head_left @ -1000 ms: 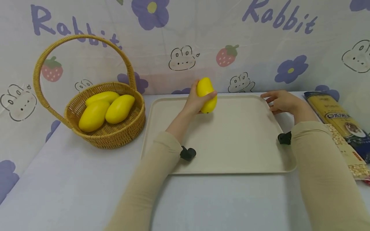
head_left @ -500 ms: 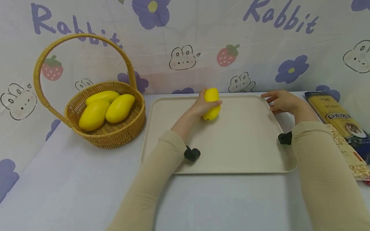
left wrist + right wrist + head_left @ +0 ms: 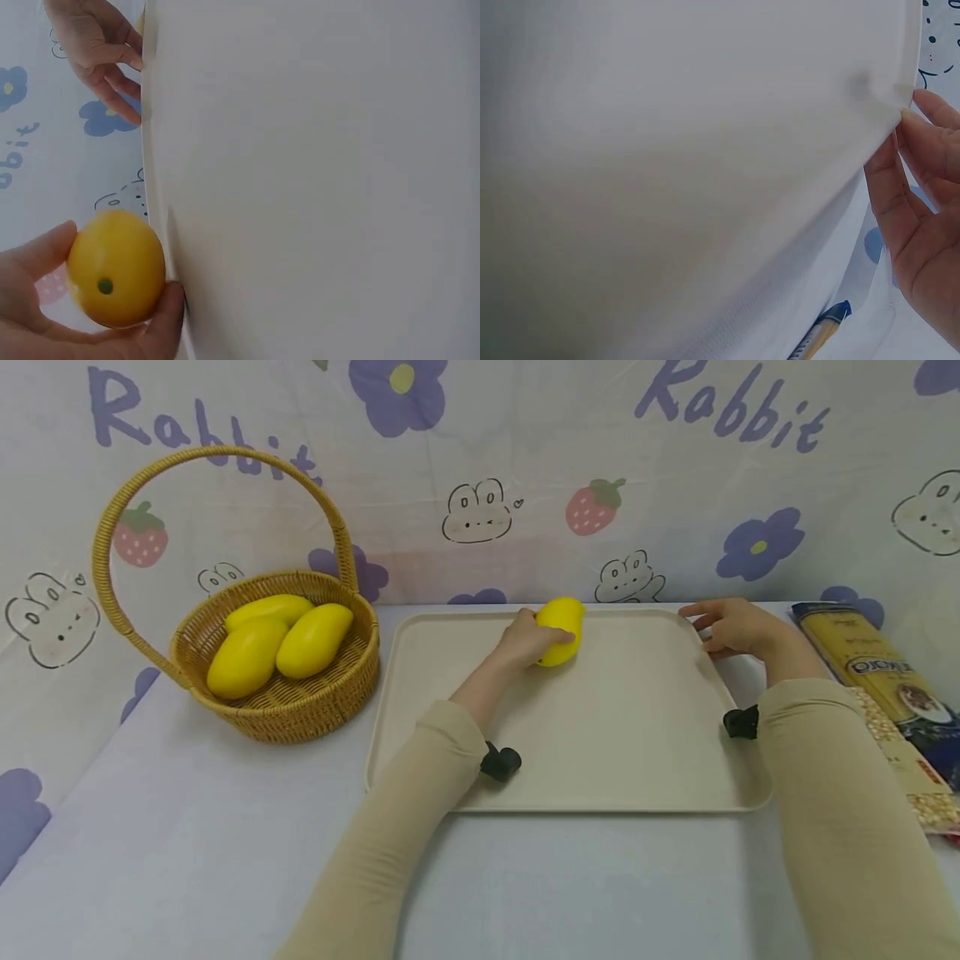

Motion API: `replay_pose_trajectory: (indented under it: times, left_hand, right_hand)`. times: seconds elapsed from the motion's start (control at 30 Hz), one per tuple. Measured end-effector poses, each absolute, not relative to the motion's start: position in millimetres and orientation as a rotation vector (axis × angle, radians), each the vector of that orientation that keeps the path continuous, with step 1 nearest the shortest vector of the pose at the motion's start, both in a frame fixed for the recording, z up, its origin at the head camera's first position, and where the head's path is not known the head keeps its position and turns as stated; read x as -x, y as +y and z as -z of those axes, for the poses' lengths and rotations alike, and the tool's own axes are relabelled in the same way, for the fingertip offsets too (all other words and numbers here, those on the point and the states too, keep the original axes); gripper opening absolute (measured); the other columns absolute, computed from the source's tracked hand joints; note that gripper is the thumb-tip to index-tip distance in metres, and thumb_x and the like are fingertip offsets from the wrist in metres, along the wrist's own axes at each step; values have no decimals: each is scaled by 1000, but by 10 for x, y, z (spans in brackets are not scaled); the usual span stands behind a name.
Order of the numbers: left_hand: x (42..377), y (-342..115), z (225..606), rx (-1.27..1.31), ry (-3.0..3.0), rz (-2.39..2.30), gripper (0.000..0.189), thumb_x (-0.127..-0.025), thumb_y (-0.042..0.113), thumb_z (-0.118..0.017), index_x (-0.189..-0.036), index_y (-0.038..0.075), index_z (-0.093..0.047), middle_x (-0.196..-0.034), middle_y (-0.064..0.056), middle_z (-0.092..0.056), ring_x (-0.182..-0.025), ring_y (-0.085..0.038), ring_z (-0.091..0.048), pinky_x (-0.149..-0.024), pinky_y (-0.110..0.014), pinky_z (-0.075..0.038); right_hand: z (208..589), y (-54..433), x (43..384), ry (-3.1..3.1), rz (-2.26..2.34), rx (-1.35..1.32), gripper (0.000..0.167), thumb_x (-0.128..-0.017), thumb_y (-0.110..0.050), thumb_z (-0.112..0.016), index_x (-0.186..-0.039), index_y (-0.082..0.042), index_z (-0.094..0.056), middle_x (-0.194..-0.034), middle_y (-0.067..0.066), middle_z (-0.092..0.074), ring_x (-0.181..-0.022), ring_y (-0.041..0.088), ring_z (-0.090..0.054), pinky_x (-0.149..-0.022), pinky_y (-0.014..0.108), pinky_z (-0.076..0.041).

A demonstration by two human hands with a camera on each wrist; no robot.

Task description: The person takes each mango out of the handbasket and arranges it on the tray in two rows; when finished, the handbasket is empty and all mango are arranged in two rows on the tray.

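Pinching the glossy yellow oval mango over the beige rectangular tray, our left hand should hold this likely firm, slippery fruit by its sides, while our right hand, fingers loosely spread, touches the tray's corner.

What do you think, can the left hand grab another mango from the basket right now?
Probably not yet: the left hand already has a mango in its grip. Once free, it likely could, since the basket is open under its tall handle.
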State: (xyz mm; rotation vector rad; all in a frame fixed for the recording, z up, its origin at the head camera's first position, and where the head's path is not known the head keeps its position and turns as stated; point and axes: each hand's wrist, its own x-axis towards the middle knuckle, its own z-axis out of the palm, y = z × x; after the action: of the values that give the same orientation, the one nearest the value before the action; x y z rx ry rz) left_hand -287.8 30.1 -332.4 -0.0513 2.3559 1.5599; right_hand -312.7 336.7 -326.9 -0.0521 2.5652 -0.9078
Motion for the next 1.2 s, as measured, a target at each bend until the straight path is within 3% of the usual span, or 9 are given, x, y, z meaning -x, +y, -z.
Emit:
replay_pose_trajectory:
  times: [0.2,0.33,0.5,0.6,0.77,1.0,1.2]
  left_hand:
    - [2854,347,3344,103,2529,-1487,79,-88,32,-72,-153,16,-29,-149,-11,-48,-132,-32,-47,-116,-44,-39]
    - [2829,342,3319,110,2593,-1420,73,-88,34,-71,-151,21,-36,-148,-7,-51,-133,-32,-47,-114,-45,-39]
    - [2809,319,3302,190,2586,-1405,69,-85,40,-74,-145,21,-44,-140,-11,-52,-124,-32,-46,-99,-38,-49]
    - [2814,303,3309,243,2552,-1413,68,-83,42,-75,-142,21,-46,-136,-14,-49,-118,-30,-47,-82,-29,-55]
    - [2830,292,3328,255,2484,-1453,66,-85,41,-72,-141,19,-46,-133,-13,-51,-102,-22,-51,-58,-21,-52]
    - [2831,296,3335,251,2420,-1494,65,-86,39,-72,-141,18,-45,-126,-10,-58,-82,-17,-56,-52,-21,-50]
    - [2805,301,3316,259,2405,-1418,70,-87,45,-70,-139,11,-40,-111,-11,-56,-66,-15,-52,-50,-21,-49]
  right_hand:
    - [3267,3363,3136,2563,910,52,72,-87,14,-46,-154,-1,-25,-148,37,-32,-116,38,-52,-76,25,-57]
    - [3265,3356,3144,2573,896,51,72,-87,13,-46,-154,-1,-26,-148,37,-33,-115,38,-53,-76,24,-57]
    - [3263,3355,3143,2577,894,48,71,-87,14,-46,-154,-1,-27,-148,37,-33,-115,38,-53,-75,24,-58]
    - [3271,3357,3144,2575,897,44,72,-86,14,-46,-154,-1,-27,-148,37,-33,-114,37,-53,-74,23,-57]
    - [3273,3356,3144,2576,898,42,72,-85,14,-46,-154,-1,-28,-147,37,-33,-112,36,-54,-73,23,-57]
    - [3275,3346,3141,2580,897,34,73,-85,15,-47,-154,-1,-28,-147,37,-33,-117,40,-53,-74,25,-58]
    - [3268,3338,3128,2577,903,36,73,-86,15,-48,-154,-1,-27,-148,38,-32,-119,41,-51,-76,26,-59]
